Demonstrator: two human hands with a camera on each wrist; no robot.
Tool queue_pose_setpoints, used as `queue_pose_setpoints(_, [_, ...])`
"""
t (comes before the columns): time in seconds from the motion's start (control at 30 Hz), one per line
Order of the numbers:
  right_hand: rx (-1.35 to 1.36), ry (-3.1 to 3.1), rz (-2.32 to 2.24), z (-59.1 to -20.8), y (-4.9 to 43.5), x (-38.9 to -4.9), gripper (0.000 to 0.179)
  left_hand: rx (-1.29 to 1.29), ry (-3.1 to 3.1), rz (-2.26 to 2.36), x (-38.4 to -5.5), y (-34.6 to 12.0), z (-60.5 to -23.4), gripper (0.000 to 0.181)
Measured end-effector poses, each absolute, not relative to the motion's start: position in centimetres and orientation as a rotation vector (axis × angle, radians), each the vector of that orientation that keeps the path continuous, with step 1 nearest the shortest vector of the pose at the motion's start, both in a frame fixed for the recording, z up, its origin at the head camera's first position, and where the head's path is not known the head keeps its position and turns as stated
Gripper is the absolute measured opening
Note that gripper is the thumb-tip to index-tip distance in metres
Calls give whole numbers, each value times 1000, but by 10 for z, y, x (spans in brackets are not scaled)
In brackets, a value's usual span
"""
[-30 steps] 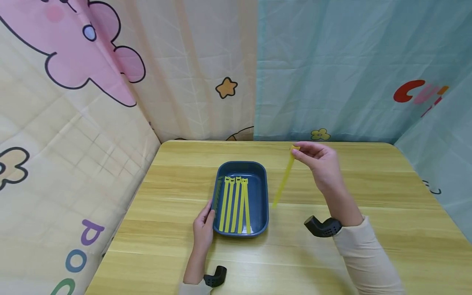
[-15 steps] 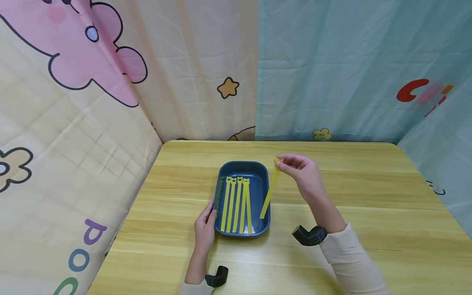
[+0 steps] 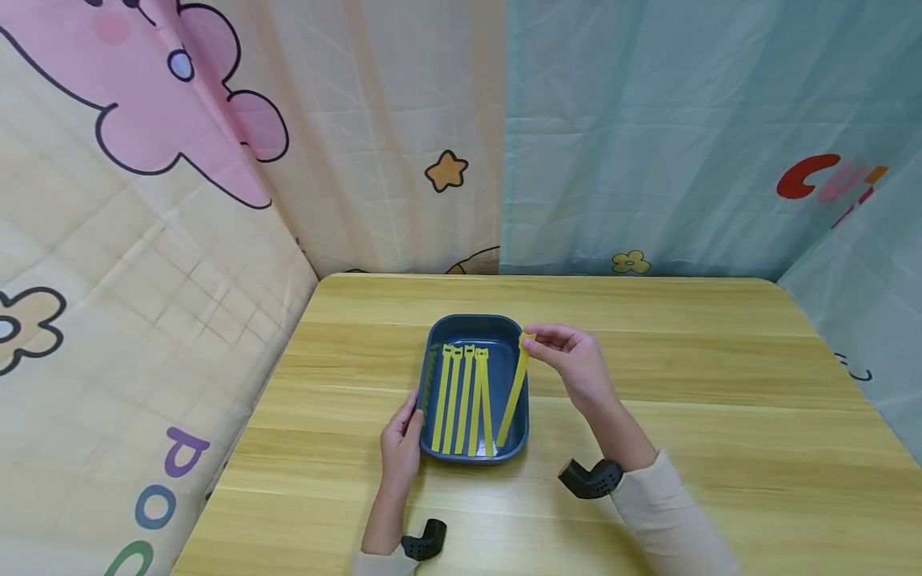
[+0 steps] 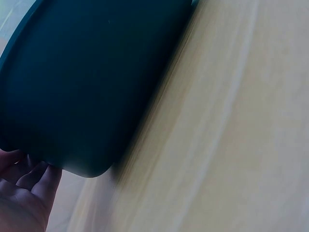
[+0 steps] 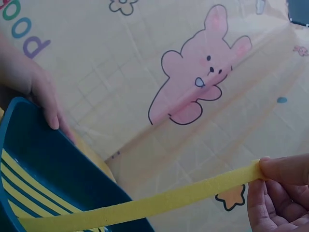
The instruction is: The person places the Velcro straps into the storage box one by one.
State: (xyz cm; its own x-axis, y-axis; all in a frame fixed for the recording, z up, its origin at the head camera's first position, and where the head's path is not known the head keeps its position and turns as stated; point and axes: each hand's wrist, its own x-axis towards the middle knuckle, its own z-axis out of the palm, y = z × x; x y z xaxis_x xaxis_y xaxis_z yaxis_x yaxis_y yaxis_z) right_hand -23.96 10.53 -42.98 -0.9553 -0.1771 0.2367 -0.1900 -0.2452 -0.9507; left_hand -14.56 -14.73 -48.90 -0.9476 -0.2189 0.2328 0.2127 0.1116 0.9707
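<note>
In the head view a dark blue tray (image 3: pixel 511 400) holds several flat yellow cable ties (image 3: pixel 461 404), slotted heads at the far end, laid roughly side by side. My left hand (image 3: pixel 400 440) grips the tray's left side near its front; in the left wrist view its fingers (image 4: pixel 41 186) meet the outer wall. My right hand (image 3: pixel 572 360) pinches another yellow cable tie (image 3: pixel 512 400) by its head between thumb and fingers, over the tray's right rim. That tie slants down, its free end inside the tray, right of the others. The right wrist view shows the strip (image 5: pixel 145 205) stretched out straight.
The tray stands on a wood-grain table (image 3: pixel 720 384), with hanging printed curtains (image 3: pixel 403 120) behind and at the sides. A black wrist camera (image 3: pixel 591 480) sits on the right wrist and another wrist camera (image 3: pixel 425 540) on the left.
My right hand has moved left and toward me, bringing its cable tie from beside the tray to over the tray's right part. The left hand keeps its place on the tray.
</note>
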Motion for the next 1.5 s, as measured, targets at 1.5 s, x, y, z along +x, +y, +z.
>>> queue_pose_setpoints(1.5, [155,-2505,2138,-430,73,-265,23,68,-2092,-1918,-150,-146,-488,35])
